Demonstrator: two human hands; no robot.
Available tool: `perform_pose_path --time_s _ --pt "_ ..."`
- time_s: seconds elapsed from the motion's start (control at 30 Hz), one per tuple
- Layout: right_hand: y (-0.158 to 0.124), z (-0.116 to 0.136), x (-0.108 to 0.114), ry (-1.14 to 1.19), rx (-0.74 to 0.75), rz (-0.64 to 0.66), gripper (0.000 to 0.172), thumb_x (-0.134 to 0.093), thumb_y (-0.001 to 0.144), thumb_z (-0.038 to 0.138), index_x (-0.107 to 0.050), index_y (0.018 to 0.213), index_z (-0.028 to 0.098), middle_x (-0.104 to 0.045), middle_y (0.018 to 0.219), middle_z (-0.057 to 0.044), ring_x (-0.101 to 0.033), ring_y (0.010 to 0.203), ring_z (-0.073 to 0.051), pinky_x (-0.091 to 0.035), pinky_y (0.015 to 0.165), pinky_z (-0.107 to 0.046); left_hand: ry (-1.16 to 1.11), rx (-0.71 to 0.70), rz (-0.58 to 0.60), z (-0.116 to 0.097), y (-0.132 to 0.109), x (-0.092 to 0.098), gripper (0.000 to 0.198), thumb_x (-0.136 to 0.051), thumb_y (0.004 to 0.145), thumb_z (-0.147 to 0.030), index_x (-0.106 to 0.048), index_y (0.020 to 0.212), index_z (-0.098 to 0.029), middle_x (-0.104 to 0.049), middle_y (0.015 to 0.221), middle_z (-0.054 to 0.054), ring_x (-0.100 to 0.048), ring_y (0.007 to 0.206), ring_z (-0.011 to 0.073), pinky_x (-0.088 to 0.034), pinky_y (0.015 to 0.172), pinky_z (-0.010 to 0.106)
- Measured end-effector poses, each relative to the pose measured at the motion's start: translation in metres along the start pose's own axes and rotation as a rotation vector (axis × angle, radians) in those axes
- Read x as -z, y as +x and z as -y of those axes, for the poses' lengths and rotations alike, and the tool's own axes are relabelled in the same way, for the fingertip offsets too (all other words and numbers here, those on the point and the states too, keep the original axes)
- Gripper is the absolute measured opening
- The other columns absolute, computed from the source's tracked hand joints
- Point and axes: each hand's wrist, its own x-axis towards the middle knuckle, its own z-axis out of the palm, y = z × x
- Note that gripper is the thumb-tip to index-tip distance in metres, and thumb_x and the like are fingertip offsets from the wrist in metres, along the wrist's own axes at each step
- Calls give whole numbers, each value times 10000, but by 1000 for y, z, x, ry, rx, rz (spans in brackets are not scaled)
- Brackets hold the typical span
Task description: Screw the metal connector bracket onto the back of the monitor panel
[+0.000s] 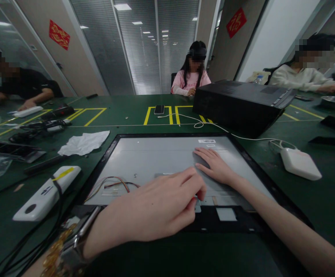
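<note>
A large flat panel (161, 152) with a grey metal back and black frame lies on the green table. Over its lower middle is my left hand (167, 204), fingers curled and pinched together near the panel's black lower strip (242, 219); what they hold, if anything, is hidden. My right hand (213, 165) lies flat on the grey back at the upper right, fingers spread and holding nothing. Thin coloured wires (114, 182) run over the panel's left part. A white label (207, 141) is near its top right edge.
On the left are a white power strip (48, 194), black cables, a crumpled tissue (83, 143) and a dark tray. A big black box (239, 104), a phone (159, 110) and a white adapter (300, 163) with its cable stand beyond and right. Several people sit around the table.
</note>
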Motion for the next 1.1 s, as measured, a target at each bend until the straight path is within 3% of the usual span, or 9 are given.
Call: perform_pose_path --time_s 0.2,0.43,0.63,0.77,0.9,1.1 --pt "0 1 1 -4 -5 2 523 -407 965 444 -479 1390 147 -494 1457 -152 -416 1368 -279 -264 1149 -514 15 72 -4 1 -1 4 116 -446 892 -140 -466 987 -203 -543 997 11 -513 789 145 -450 718 278" --pt "0 1 0 -6 -1 -6 505 -413 965 437 -477 1386 165 -497 1456 -148 -422 1364 -271 -279 1144 -511 241 88 -100 12 4 -5 62 -424 987 -211 -474 1006 -180 -559 1014 35 -531 668 132 -382 570 271" --pt "0 0 0 -1 4 -8 517 -417 964 455 -466 1397 176 -497 1457 -141 -416 1368 -275 -272 1146 -522 467 18 -171 20 7 -12 191 -421 1014 -376 -481 958 -204 -595 778 -22 -531 579 140 -251 484 276" --pt "0 -2 -2 0 6 -9 519 -417 964 453 -468 1398 174 -496 1457 -143 -415 1368 -278 -268 1148 -518 448 14 -112 12 4 -6 114 -418 940 -288 -470 875 -211 -563 709 -24 -507 565 158 -269 489 296" --pt "0 -2 -3 -2 4 -9 514 -409 965 451 -463 1399 182 -492 1462 -137 -413 1370 -272 -271 1147 -517 448 -10 -151 7 4 -3 56 -413 843 -203 -462 869 -210 -579 885 29 -508 674 187 -308 512 306" --pt "-1 -1 -2 -2 1 -10 513 -414 965 451 -462 1400 184 -491 1463 -137 -408 1374 -271 -270 1148 -518 439 32 -129 9 4 -2 79 -400 884 -169 -468 870 -205 -596 853 10 -507 636 170 -301 521 300"
